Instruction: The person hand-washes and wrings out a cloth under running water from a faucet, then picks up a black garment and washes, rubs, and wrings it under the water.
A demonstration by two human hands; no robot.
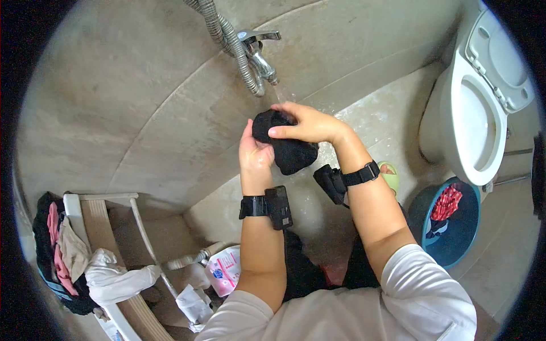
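Observation:
Just below the running tap [267,73], a dark black cloth [293,150] is held between my two hands. My left hand [256,150] is at the cloth's left edge, its palm turned up and its fingers partly hidden behind the fabric. From the right, my right hand [304,124] grips the upper part, thumb across the front and fingers over the top. Part of the cloth hangs below both hands. Water falls and splashes around my right hand's fingers.
A blue basin [473,219] holding red patterned and dark cloths stands at the right, below a white toilet [463,131]. At lower left, a washboard stand [102,224] bears piled clothes [71,250], near a pink-and-white package [223,271]. A hose [213,23] hangs beside the tap.

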